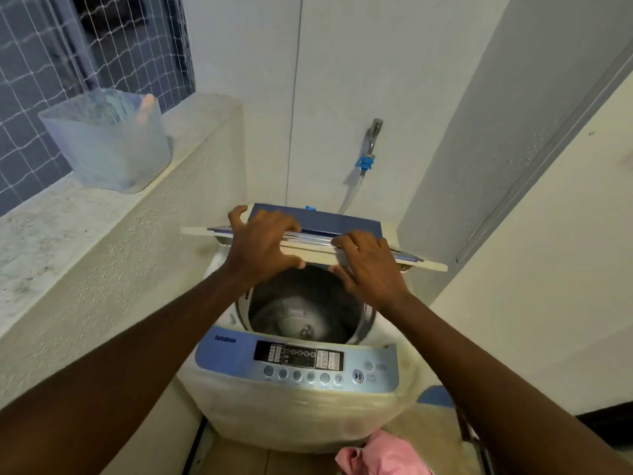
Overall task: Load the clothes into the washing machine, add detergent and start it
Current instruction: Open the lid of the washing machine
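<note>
Left hand (pixel 263 248), right hand (pixel 371 269) around folded lid (pixel 342 221), long axis left-right.

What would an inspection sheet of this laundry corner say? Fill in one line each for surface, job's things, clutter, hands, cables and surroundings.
Surface: speckled ledge left of the machine, stained.
Job's things: washing machine with its lid folded and raised; drum shows no clothes; pink clothes on the floor in front; detergent not seen.
Clutter: translucent plastic tub on the ledge, contents unclear.
Hands: left hand and right hand both grip the lid's front edge.
Cables: nothing seen for certain; a clear hose runs down from the tap.
Surroundings: white walls; netted window at left.
</note>
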